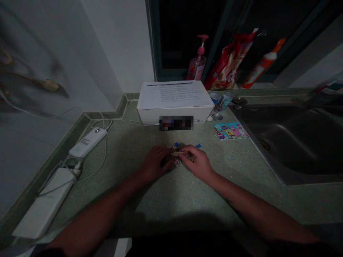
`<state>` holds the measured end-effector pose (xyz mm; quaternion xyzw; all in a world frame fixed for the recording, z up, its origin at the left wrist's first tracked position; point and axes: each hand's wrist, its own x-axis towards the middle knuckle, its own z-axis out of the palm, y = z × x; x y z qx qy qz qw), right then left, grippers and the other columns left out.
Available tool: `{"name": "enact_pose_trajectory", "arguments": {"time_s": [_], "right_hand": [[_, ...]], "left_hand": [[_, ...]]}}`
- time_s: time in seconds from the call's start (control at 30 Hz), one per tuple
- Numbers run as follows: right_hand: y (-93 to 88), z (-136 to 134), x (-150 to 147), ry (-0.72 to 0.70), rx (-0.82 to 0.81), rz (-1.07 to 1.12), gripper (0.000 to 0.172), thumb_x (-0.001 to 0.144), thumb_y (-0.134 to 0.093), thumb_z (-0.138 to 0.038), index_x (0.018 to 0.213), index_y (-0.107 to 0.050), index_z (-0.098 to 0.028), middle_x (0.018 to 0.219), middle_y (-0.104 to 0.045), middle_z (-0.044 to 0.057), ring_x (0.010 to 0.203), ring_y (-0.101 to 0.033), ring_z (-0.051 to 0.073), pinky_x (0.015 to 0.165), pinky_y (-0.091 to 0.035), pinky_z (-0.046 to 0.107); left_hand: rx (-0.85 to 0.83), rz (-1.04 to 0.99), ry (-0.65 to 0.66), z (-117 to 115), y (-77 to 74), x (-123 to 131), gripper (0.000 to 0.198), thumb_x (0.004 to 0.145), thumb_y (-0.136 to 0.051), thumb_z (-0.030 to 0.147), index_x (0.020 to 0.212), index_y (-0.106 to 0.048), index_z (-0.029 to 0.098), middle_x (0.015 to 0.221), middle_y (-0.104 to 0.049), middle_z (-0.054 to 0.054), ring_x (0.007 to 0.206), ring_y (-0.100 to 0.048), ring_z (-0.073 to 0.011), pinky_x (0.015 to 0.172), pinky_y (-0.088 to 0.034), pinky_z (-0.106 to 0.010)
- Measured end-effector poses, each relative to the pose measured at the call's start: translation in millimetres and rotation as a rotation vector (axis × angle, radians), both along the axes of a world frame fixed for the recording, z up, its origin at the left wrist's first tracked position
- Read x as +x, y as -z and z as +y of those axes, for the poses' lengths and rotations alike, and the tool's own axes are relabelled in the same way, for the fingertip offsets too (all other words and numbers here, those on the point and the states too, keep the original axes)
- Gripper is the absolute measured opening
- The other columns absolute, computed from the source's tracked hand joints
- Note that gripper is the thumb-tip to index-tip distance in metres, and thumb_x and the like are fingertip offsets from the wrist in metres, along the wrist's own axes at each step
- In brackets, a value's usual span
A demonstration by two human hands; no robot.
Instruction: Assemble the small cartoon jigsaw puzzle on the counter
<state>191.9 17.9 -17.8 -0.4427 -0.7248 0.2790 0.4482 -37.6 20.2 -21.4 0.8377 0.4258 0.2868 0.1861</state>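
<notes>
A small multicoloured cluster of pieces [177, 157], too dim and too covered to tell exactly what they are, sits on the bench between the two hands, with a pale piece showing at its top. The left hand [155, 164] is curled around the cluster's near left side, and the right hand [195, 162] pinches it from the right, its fingertips [184, 151] pressed on top. Both seem to be grasping it. Two small bright-blue pieces [187, 145] lie loose just beyond, one on each side of the cluster.

The speckled grey-green stone bench [160, 200] carries a printed, cartoon-covered card [230, 130] farther right, and a white cardboard box [174, 116] topped with a printed paper sheet [174, 94] ahead. A dark stainless-steel sink [289, 142] is set into the bench on the right.

The main risk is the grip: uneven pressure could burst the cluster apart and scatter its small pieces. A careless wrist movement could flick the loose blue ones away, and any piece sliding far enough right could drop into the sink. The dim light and the hands' shadow could also hide strays.
</notes>
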Motion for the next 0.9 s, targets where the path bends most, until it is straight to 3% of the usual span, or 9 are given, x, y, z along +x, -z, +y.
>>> {"name": "enact_pose_trajectory", "arguments": {"time_s": [0.23, 0.37, 0.47, 0.67, 0.9], "right_hand": [[8.8, 2, -1, 0.039, -0.142, 0.126, 0.015, 0.092, -0.069, -0.036, 0.1, -0.069, -0.024, 0.072, -0.07, 0.0, 0.063, -0.066, 0.017, 0.059, -0.055, 0.028], [9.0, 2, -1, 0.01, -0.14, 0.089, 0.02, 0.091, -0.067, -0.033, 0.108, -0.07, -0.023, 0.078, -0.073, 0.001, 0.067, -0.069, 0.017, 0.063, -0.056, 0.029], [7.0, 0, -2, -0.025, -0.153, 0.051, 0.022, 0.092, -0.067, -0.033, 0.111, -0.072, -0.023, 0.088, -0.078, 0.003, 0.069, -0.069, 0.017, 0.063, -0.056, 0.028], [4.3, 0, -1, -0.009, -0.17, 0.053, 0.016, 0.094, -0.068, -0.035, 0.1, -0.076, -0.023, 0.078, -0.076, 0.001, 0.061, -0.065, 0.015, 0.056, -0.05, 0.026], [4.4, 1, -1, -0.021, -0.24, 0.105, 0.017, 0.092, -0.071, -0.037, 0.1, -0.077, -0.022, 0.084, -0.078, 0.002, 0.063, -0.065, 0.015, 0.057, -0.05, 0.026]], "left_hand": [[-0.104, -0.159, -0.104, 0, 0.0, 3, 0.022, 0.104, -0.059, 0.039, 0.109, -0.076, 0.025, 0.106, -0.08, -0.008, 0.101, -0.074, -0.0271, 0.093, -0.06, -0.049], [-0.185, -0.184, -0.178, -1, -0.5, 5, 0.024, 0.104, -0.059, 0.041, 0.106, -0.076, 0.025, 0.102, -0.078, -0.007, 0.096, -0.074, -0.0267, 0.089, -0.061, -0.048], [-0.182, -0.215, -0.154, -2, -0.9, 6, 0.024, 0.104, -0.059, 0.041, 0.106, -0.076, 0.025, 0.102, -0.078, -0.007, 0.096, -0.074, -0.026, 0.089, -0.061, -0.047], [-0.217, -0.22, -0.118, -5, -2.4, 8, 0.017, 0.101, -0.063, 0.034, 0.108, -0.075, 0.023, 0.103, -0.076, -0.007, 0.097, -0.073, -0.0252, 0.089, -0.06, -0.046], [-0.216, -0.267, -0.122, -6, -5.6, 11, 0.015, 0.099, -0.063, 0.03, 0.103, -0.075, 0.023, 0.1, -0.074, -0.007, 0.093, -0.071, -0.0229, 0.086, -0.058, -0.04]]}}
